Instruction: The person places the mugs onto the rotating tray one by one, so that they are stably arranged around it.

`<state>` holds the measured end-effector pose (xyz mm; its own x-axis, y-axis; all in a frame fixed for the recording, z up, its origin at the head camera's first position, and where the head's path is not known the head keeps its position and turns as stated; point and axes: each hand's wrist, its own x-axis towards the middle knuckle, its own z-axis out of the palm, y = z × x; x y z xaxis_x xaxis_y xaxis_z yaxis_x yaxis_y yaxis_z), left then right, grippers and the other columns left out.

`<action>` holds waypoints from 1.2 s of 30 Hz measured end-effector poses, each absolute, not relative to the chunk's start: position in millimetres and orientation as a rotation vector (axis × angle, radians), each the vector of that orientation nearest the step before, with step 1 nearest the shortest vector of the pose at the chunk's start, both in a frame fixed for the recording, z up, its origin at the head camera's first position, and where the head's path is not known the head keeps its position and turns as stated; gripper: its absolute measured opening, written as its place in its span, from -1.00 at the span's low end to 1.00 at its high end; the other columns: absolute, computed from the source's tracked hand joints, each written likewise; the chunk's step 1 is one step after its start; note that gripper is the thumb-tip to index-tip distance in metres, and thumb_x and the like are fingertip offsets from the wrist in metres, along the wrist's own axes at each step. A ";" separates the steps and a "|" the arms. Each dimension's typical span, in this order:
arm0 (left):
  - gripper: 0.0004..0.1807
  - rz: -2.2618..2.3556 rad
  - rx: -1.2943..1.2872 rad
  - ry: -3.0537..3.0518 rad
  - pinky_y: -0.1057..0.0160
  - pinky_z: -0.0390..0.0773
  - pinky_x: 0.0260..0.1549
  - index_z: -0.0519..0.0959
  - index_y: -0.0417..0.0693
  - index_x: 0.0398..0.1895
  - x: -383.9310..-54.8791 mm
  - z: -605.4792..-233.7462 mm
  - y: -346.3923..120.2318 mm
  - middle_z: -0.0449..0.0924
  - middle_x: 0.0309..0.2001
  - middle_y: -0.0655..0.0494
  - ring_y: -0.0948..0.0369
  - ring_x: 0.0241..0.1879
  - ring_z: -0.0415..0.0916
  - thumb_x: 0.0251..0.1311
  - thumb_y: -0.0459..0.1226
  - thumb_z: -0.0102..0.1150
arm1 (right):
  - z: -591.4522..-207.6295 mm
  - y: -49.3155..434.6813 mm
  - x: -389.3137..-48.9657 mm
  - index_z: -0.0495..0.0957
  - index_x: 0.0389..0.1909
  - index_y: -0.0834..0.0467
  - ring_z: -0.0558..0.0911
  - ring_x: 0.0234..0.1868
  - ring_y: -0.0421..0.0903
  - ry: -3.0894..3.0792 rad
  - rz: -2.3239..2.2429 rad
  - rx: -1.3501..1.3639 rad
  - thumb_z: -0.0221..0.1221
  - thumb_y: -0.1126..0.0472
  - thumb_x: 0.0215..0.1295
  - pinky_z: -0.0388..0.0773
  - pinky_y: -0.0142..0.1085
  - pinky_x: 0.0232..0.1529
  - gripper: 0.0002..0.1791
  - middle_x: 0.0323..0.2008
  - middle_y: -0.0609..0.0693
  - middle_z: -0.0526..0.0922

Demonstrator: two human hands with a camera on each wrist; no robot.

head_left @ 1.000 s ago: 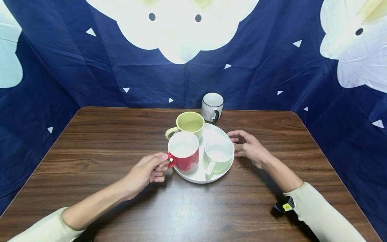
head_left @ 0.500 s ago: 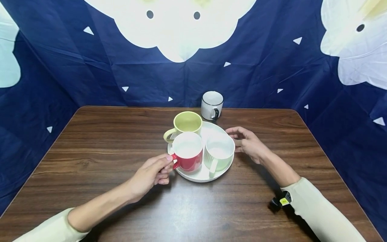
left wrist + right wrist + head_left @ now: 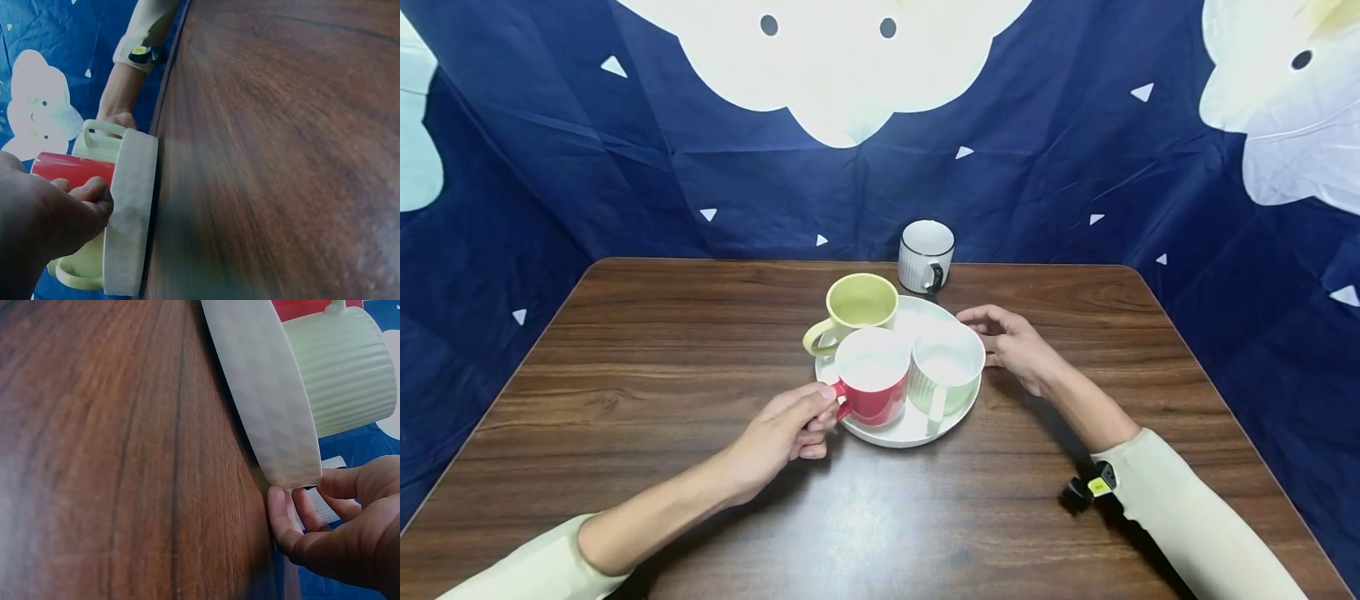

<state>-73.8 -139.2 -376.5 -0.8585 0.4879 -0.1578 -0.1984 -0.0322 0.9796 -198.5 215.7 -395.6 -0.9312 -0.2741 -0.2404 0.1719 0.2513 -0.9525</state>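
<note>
My left hand pinches the handle of a red mug with a white inside, at the left front of a round white plate. Beside it on the plate, to the right, is a pale green ribbed mug, its handle toward me. Behind the red mug a yellow-green mug sits with its handle to the left. At the plate's right edge is my right hand. In the right wrist view, its thumb and curled fingers hold the plate's rim.
A white ribbed mug with a black rim and handle stands on the wooden table just behind the plate. Behind the table's far edge hangs a dark blue cloth with white cloud shapes.
My left hand has moved the red mug to the right across the plate, up against the pale green mug. The right hand stays at the plate's edge.
</note>
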 end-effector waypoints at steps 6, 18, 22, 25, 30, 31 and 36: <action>-0.63 1.927 0.293 1.798 0.41 0.31 -0.39 0.30 -0.04 -0.32 -72.6 -376.2 -137.0 0.23 -0.36 0.17 0.27 -0.41 0.11 0.80 -0.13 -0.10 | -396.5 215.6 -204.8 0.43 0.54 0.34 0.64 0.07 -0.19 2.181 -1.705 -0.088 0.01 0.47 0.66 0.72 -0.38 -0.04 -0.50 0.26 0.16 0.55; -0.62 1.912 0.308 1.793 0.40 0.32 -0.39 0.29 -0.03 -0.32 -72.4 -377.1 -132.7 0.22 -0.34 0.15 0.25 -0.39 0.12 0.81 -0.12 -0.10 | -398.3 213.1 -215.8 0.53 0.47 0.31 0.56 0.09 -0.11 2.271 -1.658 -0.111 0.12 0.58 0.39 0.62 -0.41 -0.08 -0.39 0.11 0.06 0.61; -0.62 1.908 0.308 1.790 0.41 0.32 -0.39 0.29 -0.02 -0.32 -72.1 -377.9 -130.5 0.21 -0.34 0.16 0.26 -0.38 0.13 0.81 -0.12 -0.10 | -397.8 211.9 -219.3 0.57 0.43 0.29 0.55 0.11 -0.08 2.314 -1.629 -0.118 0.19 0.55 0.34 0.61 -0.39 -0.03 -0.39 0.08 0.02 0.63; -0.62 1.906 0.302 1.786 0.42 0.32 -0.39 0.29 -0.02 -0.32 -71.6 -378.6 -128.7 0.21 -0.34 0.16 0.27 -0.38 0.13 0.81 -0.12 -0.11 | -398.0 211.4 -222.3 0.59 0.43 0.28 0.55 0.13 -0.06 2.323 -1.614 -0.113 0.21 0.50 0.39 0.61 -0.38 0.02 -0.43 0.13 0.05 0.65; -0.61 1.909 0.313 1.777 0.42 0.31 -0.41 0.30 -0.02 -0.33 -71.8 -379.8 -126.0 0.21 -0.35 0.16 0.27 -0.41 0.11 0.82 -0.12 -0.12 | -399.1 210.0 -227.0 0.60 0.43 0.25 0.57 0.21 -0.03 2.323 -1.595 -0.093 0.22 0.47 0.40 0.62 -0.36 0.07 -0.43 0.28 0.15 0.66; -0.61 1.909 0.315 1.776 0.42 0.30 -0.41 0.30 -0.03 -0.33 -72.0 -379.9 -125.4 0.21 -0.35 0.16 0.26 -0.42 0.09 0.82 -0.12 -0.12 | -399.3 209.8 -227.9 0.60 0.43 0.24 0.57 0.23 -0.02 2.322 -1.591 -0.089 0.22 0.47 0.40 0.62 -0.35 0.08 -0.43 0.31 0.17 0.65; -0.62 1.896 0.323 1.782 0.43 0.29 -0.42 0.31 -0.05 -0.31 -73.3 -380.1 -122.3 0.21 -0.35 0.16 0.25 -0.43 0.07 0.82 -0.12 -0.12 | -399.5 208.5 -230.3 0.61 0.42 0.24 0.58 0.30 0.02 2.321 -1.589 -0.080 0.22 0.45 0.42 0.60 -0.33 0.12 -0.45 0.43 0.23 0.62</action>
<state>-73.3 -122.3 -380.1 -0.8396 0.5155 -0.1712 -0.2029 -0.0052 0.9792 -230.3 208.5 -399.5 -0.9452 -0.2275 -0.2343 0.1361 0.3778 -0.9158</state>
